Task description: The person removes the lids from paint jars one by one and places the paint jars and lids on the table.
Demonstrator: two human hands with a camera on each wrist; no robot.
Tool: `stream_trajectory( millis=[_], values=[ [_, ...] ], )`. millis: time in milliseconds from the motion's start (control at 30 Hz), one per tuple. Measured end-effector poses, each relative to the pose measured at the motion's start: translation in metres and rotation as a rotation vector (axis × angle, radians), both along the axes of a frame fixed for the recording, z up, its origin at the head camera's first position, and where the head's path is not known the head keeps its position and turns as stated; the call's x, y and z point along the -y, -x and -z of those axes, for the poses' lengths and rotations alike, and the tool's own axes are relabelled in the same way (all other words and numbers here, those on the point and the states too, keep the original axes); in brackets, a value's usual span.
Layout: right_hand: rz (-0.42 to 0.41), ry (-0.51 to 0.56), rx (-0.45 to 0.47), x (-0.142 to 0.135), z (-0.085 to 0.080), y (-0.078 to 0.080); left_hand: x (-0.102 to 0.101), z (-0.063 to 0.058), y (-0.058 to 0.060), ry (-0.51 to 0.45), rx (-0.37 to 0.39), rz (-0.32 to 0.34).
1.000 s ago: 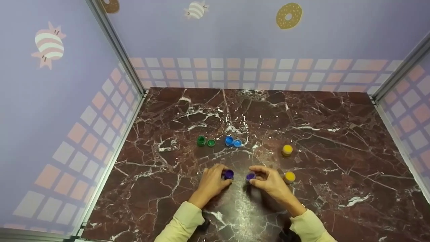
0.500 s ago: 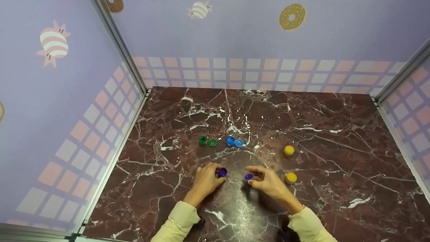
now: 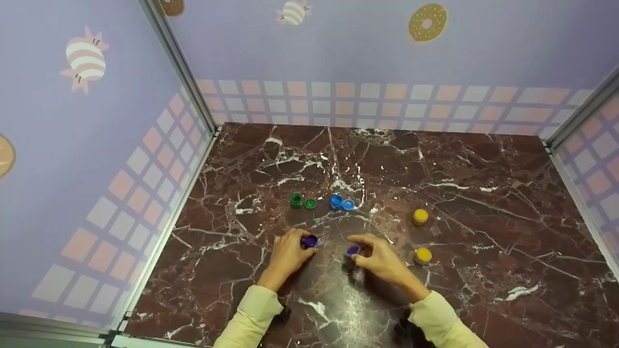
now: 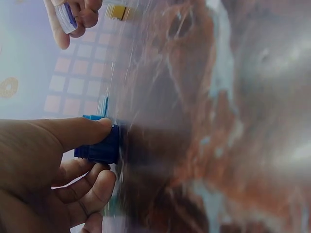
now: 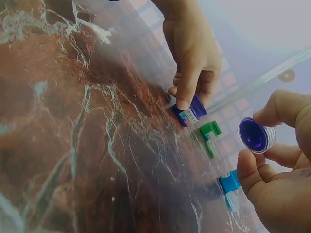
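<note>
My left hand (image 3: pixel 287 251) grips a small open purple paint jar (image 3: pixel 311 241) between thumb and fingers. Seen from the left wrist, the jar (image 4: pixel 107 148) has its base at the tabletop, resting on it or very close. My right hand (image 3: pixel 379 256) pinches the jar's lid (image 3: pixel 353 251) by its edge, to the right of the jar and apart from it. The right wrist view shows this lid (image 5: pixel 254 136) raised above the table, with purple paint coating its inside and a pale ridged rim.
Behind the hands stand an open green paint jar (image 3: pixel 296 200) with its lid (image 3: pixel 310 204) beside it, and an open blue jar (image 3: pixel 336 201) with its lid (image 3: pixel 348 205). Two yellow-topped jars (image 3: pixel 420 216) are on the right. Patterned walls (image 3: pixel 358 101) border the marbled table (image 3: pixel 483 227).
The left hand has shifted left and slightly away with the purple jar, widening the gap to the lid. The right hand still holds the lid, and the head view has shifted slightly.
</note>
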State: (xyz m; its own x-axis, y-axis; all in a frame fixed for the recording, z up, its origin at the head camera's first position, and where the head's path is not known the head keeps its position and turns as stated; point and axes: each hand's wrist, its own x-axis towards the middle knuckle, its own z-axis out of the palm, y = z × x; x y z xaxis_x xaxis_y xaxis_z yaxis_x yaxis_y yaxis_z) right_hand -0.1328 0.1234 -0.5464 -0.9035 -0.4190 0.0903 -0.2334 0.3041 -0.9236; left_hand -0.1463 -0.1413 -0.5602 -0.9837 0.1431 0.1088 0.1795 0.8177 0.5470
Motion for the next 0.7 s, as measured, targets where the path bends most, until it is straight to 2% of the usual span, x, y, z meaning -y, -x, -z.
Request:
stream_trajectory(
  millis=[433, 700],
  values=[
    [-0.002, 0.039, 0.027, 0.014, -0.002, 0.012, 0.014, 0.002, 0.005, -0.016, 0.012, -0.092],
    [-0.003, 0.002, 0.058, 0.021, 0.000, 0.018, 0.023, 0.001, 0.012, -0.021, 0.028, -0.141]
  ],
)
